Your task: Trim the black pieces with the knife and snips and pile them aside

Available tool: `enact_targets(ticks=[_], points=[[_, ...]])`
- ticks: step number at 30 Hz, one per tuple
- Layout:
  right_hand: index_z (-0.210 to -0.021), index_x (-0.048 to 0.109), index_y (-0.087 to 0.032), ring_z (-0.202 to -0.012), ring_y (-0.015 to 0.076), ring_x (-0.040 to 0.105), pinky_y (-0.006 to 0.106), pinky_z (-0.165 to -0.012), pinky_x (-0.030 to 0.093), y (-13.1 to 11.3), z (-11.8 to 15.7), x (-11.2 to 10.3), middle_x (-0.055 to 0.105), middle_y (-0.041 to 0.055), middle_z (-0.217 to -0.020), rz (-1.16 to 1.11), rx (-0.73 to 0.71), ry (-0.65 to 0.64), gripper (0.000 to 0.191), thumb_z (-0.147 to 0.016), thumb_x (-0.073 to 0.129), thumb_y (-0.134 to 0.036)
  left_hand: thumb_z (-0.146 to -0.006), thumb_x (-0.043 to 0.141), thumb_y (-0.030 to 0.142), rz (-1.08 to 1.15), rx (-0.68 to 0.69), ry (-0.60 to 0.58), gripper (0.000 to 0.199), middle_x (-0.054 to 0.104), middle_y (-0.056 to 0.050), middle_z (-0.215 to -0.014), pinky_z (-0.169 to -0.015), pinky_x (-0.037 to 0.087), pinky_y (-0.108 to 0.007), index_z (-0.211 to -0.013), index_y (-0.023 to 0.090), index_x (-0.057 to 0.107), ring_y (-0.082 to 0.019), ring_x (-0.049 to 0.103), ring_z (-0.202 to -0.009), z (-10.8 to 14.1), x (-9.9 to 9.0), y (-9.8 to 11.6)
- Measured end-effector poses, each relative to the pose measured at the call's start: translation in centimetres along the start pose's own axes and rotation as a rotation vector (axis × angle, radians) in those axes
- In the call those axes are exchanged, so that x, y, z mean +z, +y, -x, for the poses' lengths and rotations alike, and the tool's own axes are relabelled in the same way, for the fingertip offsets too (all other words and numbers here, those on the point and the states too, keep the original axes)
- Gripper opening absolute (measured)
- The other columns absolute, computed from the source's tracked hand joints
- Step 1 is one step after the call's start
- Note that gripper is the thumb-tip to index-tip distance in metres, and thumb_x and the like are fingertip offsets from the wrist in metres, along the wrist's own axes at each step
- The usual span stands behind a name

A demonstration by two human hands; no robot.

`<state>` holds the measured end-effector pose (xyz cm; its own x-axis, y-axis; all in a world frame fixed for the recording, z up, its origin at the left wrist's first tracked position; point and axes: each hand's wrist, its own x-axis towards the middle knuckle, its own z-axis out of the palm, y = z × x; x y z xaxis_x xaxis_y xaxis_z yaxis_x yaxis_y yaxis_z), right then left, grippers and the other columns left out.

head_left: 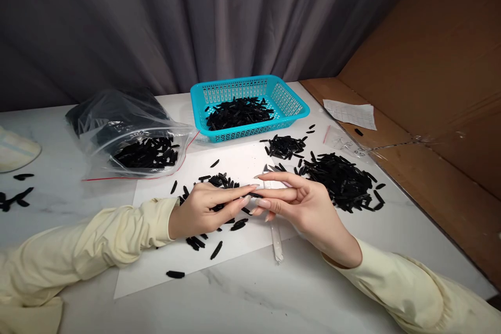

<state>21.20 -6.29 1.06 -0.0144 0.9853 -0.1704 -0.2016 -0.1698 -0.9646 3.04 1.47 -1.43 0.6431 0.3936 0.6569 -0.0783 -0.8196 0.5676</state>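
Nearest, the white, grey-veined counter (274, 292) gives elbow room between two pale-yellow sleeves (113, 237). Over a white paper sheet (136, 271), the left hand (203, 206) and right hand (311, 206) meet, fingers (229, 194) pinching a slim black piece (255, 195). Below them lies a slender, pale-handled tool (276, 242). A large heap of black pieces (340, 182) stops short of the counter's right edge, which brown cardboard (438, 26) borders. Toward the far edge sit a clear plastic zip bag (113, 133) and, near the far right corner, a rectangular turquoise perforated basket (250, 134); behind hangs a grey pleated curtain (219, 21).
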Motion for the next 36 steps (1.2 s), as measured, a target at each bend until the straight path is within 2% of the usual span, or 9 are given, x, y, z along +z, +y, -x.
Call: enact_targets(ticks=[8,14,21,24,27,28,30,32,36], points=[[-0.101,0.06,-0.015,-0.063,0.0193,0.07,0.027,-0.054,0.055,-0.1,-0.1,0.1,0.073,0.0048,-0.075,-0.004,-0.022,-0.016,0.033,-0.072,0.074,-0.026,-0.084,0.055,0.012,0.023,-0.086,-0.031,0.028,0.04,0.009,-0.039,-0.034,0.028,-0.015,-0.111,0.009,0.064,-0.005,0.025,-0.036,-0.2,0.0,0.0],[-0.099,0.059,-0.015,-0.063,0.0192,0.07,0.029,-0.053,0.056,0.0,-0.2,0.0,0.073,0.0053,-0.074,0.027,-0.013,-0.014,0.031,-0.074,0.072,-0.027,-0.085,0.054,0.013,0.056,-0.092,-0.036,0.026,0.041,0.008,-0.039,-0.034,0.025,-0.017,-0.108,0.01,0.066,-0.005,0.026,-0.035,-0.2,0.0,-0.1],[-0.103,0.055,-0.018,-0.071,0.0209,0.07,0.029,-0.055,0.057,0.2,-0.1,0.2,0.072,0.0067,-0.089,0.123,-0.035,-0.027,0.03,-0.079,0.067,-0.03,-0.086,0.053,0.014,0.1,-0.115,-0.028,0.024,0.043,0.006,-0.038,-0.032,0.025,-0.018,-0.103,0.011,0.069,-0.005,0.026,-0.035,-0.4,0.0,0.0],[-0.103,0.055,-0.021,-0.071,0.0198,0.07,0.028,-0.057,0.055,-0.5,-0.3,-0.8,0.073,0.0034,-0.085,0.427,-0.161,-0.053,0.025,-0.081,0.064,-0.03,-0.085,0.054,0.013,0.115,-0.154,-0.039,0.023,0.042,0.006,-0.039,-0.033,0.024,-0.019,-0.102,0.009,0.069,-0.006,0.024,-0.036,-0.5,-0.1,0.2],[-0.097,0.06,-0.019,-0.057,0.0165,0.064,0.027,-0.052,0.047,-1.6,-0.8,-2.5,0.07,0.0028,-0.071,1.075,-0.529,-0.046,0.012,-0.088,0.054,-0.024,-0.085,0.054,0.013,0.137,-0.219,-0.061,0.024,0.036,0.007,-0.039,-0.034,0.023,-0.02,-0.102,0.006,0.069,-0.006,0.021,-0.038,-0.5,-0.2,0.3],[-0.098,0.06,-0.017,-0.053,0.0162,0.061,0.028,-0.049,0.042,-1.9,-1.0,-3.0,0.067,0.0032,-0.066,1.316,-0.643,-0.087,0.014,-0.09,0.05,-0.019,-0.084,0.054,0.013,0.147,-0.242,-0.066,0.024,0.034,0.008,-0.04,-0.034,0.022,-0.02,-0.101,0.005,0.069,-0.006,0.021,-0.039,-0.6,-0.2,0.3],[-0.106,0.059,-0.01,-0.05,0.0174,0.056,0.029,-0.044,0.034,-2.4,-1.3,-3.5,0.062,0.0036,-0.06,1.728,-0.776,-0.266,0.023,-0.087,0.047,-0.008,-0.084,0.054,0.013,0.166,-0.29,-0.069,0.025,0.032,0.008,-0.041,-0.034,0.021,-0.02,-0.1,0.002,0.069,-0.006,0.02,-0.04,-0.7,-0.3,0.4],[-0.111,0.055,-0.005,-0.053,0.0194,0.056,0.03,-0.044,0.032,-2.5,-1.4,-3.4,0.06,0.0043,-0.061,1.997,-0.822,-0.476,0.032,-0.08,0.047,0.0,-0.083,0.054,0.014,0.177,-0.34,-0.073,0.025,0.032,0.007,-0.043,-0.034,0.021,-0.019,-0.1,0.003,0.07,-0.006,0.02,-0.042,-0.8,-0.3,0.4],[-0.101,0.057,-0.006,-0.055,0.0201,0.056,0.03,-0.046,0.033,-2.1,-1.5,-2.3,0.058,0.0058,-0.063,2.252,-0.891,-0.644,0.027,-0.079,0.045,0.003,-0.083,0.055,0.015,0.171,-0.392,-0.085,0.025,0.032,0.007,-0.044,-0.034,0.021,-0.018,-0.097,0.003,0.071,-0.006,0.021,-0.043,-0.9,-0.3,0.3]])
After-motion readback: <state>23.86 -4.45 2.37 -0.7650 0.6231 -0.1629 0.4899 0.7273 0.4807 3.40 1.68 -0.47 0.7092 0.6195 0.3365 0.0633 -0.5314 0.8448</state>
